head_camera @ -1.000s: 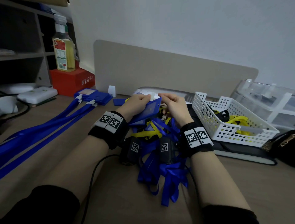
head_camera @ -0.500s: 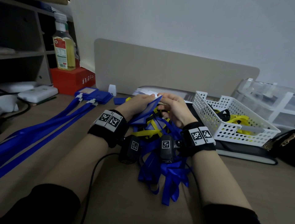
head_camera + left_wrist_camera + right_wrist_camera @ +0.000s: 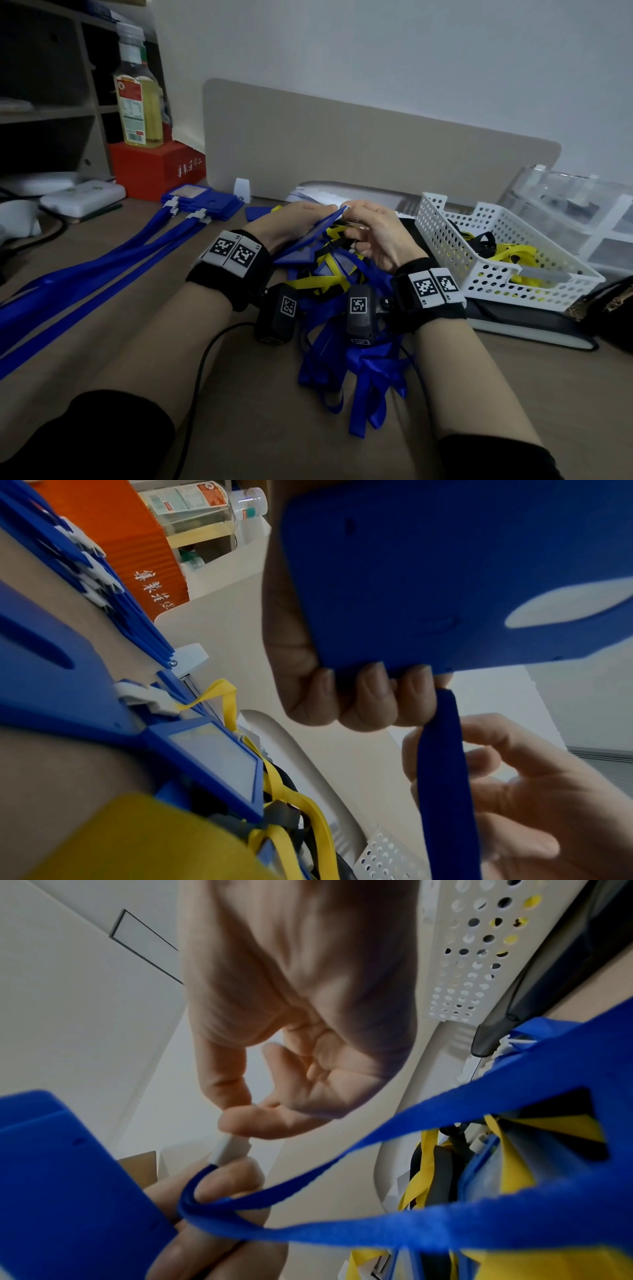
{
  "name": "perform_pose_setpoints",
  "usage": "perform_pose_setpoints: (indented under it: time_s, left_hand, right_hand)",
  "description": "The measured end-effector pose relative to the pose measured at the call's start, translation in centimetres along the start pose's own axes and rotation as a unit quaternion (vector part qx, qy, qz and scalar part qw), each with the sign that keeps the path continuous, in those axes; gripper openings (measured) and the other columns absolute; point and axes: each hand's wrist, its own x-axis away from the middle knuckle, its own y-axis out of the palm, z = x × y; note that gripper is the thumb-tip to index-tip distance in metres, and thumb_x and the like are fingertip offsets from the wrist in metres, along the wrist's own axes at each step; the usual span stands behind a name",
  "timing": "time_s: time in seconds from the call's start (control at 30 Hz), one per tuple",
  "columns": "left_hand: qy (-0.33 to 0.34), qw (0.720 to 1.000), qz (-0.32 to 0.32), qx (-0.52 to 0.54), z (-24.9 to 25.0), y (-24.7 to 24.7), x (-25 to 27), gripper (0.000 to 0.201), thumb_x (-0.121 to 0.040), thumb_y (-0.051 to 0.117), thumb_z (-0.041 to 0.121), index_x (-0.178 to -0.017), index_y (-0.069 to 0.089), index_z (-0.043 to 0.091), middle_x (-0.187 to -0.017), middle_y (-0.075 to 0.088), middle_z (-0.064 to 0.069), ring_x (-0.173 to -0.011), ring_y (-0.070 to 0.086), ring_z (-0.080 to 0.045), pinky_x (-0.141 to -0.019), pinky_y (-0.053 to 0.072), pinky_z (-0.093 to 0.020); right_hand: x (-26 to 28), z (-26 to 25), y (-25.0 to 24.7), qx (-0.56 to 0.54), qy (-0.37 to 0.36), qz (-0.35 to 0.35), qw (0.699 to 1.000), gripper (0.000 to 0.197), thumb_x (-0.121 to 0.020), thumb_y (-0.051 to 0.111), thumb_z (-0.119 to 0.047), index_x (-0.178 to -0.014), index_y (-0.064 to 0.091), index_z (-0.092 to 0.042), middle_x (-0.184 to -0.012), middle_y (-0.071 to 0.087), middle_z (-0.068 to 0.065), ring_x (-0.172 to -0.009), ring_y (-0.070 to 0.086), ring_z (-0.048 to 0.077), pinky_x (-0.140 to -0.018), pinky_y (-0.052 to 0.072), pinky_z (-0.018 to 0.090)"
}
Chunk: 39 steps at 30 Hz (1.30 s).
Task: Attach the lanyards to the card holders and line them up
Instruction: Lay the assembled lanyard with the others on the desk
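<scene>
My left hand (image 3: 303,219) grips a blue card holder (image 3: 313,231) by its edge, tilted almost edge-on above the pile. In the left wrist view its fingers (image 3: 346,696) curl over the holder's (image 3: 445,574) lower edge. My right hand (image 3: 363,221) pinches the white clip (image 3: 230,1149) of a blue lanyard (image 3: 377,1150) between thumb and forefinger, right at the holder's top corner. The strap (image 3: 445,777) hangs down from there. A tangled pile of blue and yellow lanyards (image 3: 342,308) and loose holders lies under both hands.
Several blue holders (image 3: 202,204) with lanyards (image 3: 102,274) attached lie at the left. A white perforated basket (image 3: 445,240) with yellow lanyards stands at the right, beside clear drawers (image 3: 582,212). An oil bottle (image 3: 137,99) stands on a red box (image 3: 157,168); a beige divider (image 3: 342,154) is behind.
The left hand has tilted the card holder from face-up to nearly edge-on. The right hand's fingers have closed in on the holder's top corner with the clip.
</scene>
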Motion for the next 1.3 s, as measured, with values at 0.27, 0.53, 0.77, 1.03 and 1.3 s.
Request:
perform_pose_setpoints:
  time_s: [0.27,0.53,0.77,1.03,1.3]
  left_hand:
    - [-0.016,1.0,0.001,-0.017,-0.3,-0.7,0.1,0.04,-0.1,0.044,0.034,-0.066,0.045,0.013,-0.037,0.042,0.008,-0.03,0.034,-0.005,-0.033,0.028,-0.014]
    - [-0.032,0.999,-0.036,-0.008,-0.2,-1.5,0.2,0.041,-0.102,0.036,0.035,-0.067,0.045,0.015,-0.047,0.034,0.003,-0.036,0.026,-0.007,-0.035,0.021,-0.016]
    - [-0.014,1.0,-0.001,-0.019,0.0,-1.2,0.2,0.04,-0.101,0.042,0.03,-0.066,0.045,0.013,-0.038,0.042,0.007,-0.03,0.034,-0.006,-0.034,0.028,-0.014]
    - [0.011,0.999,0.035,-0.025,-0.3,-1.0,0.3,0.039,-0.1,0.048,0.03,-0.065,0.048,0.013,-0.039,0.043,0.008,-0.032,0.035,-0.004,-0.035,0.03,-0.015]
    - [0.037,0.934,0.174,-0.311,0.7,-2.2,0.6,0.044,-0.097,0.049,0.04,-0.06,0.042,0.017,-0.059,0.043,0.002,-0.059,0.042,-0.014,-0.058,0.03,-0.026]
  right_hand:
    - [-0.5,0.3,0.0,0.129,-0.036,0.018,0.991,0.008,-0.087,0.061,-0.014,-0.079,0.065,-0.015,-0.065,0.061,0.001,-0.041,0.049,0.008,-0.035,0.026,0.019]
    - [-0.5,0.3,0.0,0.078,-0.017,-0.016,0.997,0.009,-0.092,0.056,-0.008,-0.085,0.062,-0.01,-0.076,0.058,0.003,-0.038,0.043,0.005,-0.029,0.021,0.012]
    - [-0.3,0.2,0.0,0.037,-0.014,-0.014,0.999,0.012,-0.088,0.058,0.0,-0.081,0.062,-0.009,-0.064,0.057,0.003,-0.038,0.037,0.004,-0.031,0.017,0.012]
    - [-0.2,0.2,0.7,0.012,-0.012,0.04,0.999,0.013,-0.085,0.059,0.003,-0.077,0.063,-0.006,-0.056,0.061,-0.001,-0.036,0.041,0.005,-0.032,0.017,0.015]
    - [-0.3,0.2,1.1,0.071,-0.052,0.067,0.994,0.016,-0.086,0.057,0.002,-0.075,0.061,-0.009,-0.054,0.061,-0.002,-0.034,0.046,0.006,-0.032,0.019,0.015]
